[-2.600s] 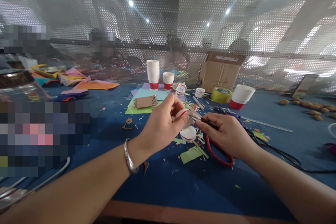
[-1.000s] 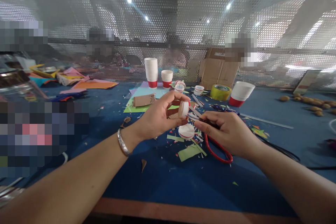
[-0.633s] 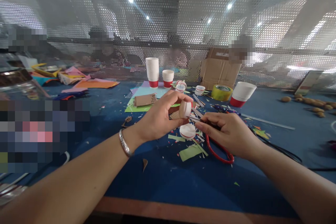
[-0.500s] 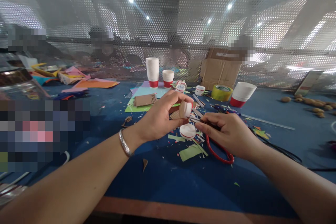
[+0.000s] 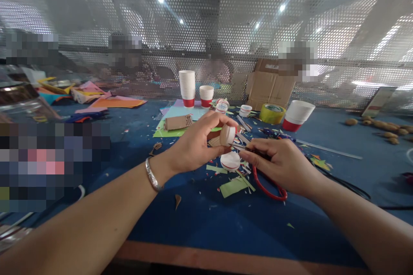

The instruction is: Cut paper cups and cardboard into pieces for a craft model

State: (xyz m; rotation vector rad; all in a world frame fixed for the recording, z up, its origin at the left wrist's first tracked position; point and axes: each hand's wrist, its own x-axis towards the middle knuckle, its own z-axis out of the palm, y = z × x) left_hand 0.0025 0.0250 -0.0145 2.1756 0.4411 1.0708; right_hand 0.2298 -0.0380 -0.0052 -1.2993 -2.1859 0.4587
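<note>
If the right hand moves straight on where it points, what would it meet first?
Probably the white round piece in the left hand; the scissor blades seem to reach it, though depth is unclear.

A blue tabletop (dotted with snippets) spans the lower frame, carrying green paper below centre, yellow tape right of centre, brown lumps far right.
</note>
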